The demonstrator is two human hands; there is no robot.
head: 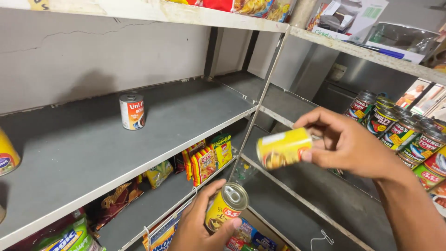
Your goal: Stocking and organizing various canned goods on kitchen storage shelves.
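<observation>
My right hand (350, 144) holds a yellow can (284, 148) on its side, in the air in front of the grey shelf (139, 135). My left hand (197, 223), low in the view, grips a second yellow can (226, 206) upright, its silver lid facing up. A lone can with an orange-and-white label (132, 110) stands near the back wall on the grey shelf, well to the left of both hands.
A row of several green-and-red labelled cans (399, 130) fills the right shelf. Snack and noodle packets (206, 160) lie on the lower shelf. A yellow can (7, 155) sits at the far left edge. Boxes and packets rest on the top shelf (353, 18).
</observation>
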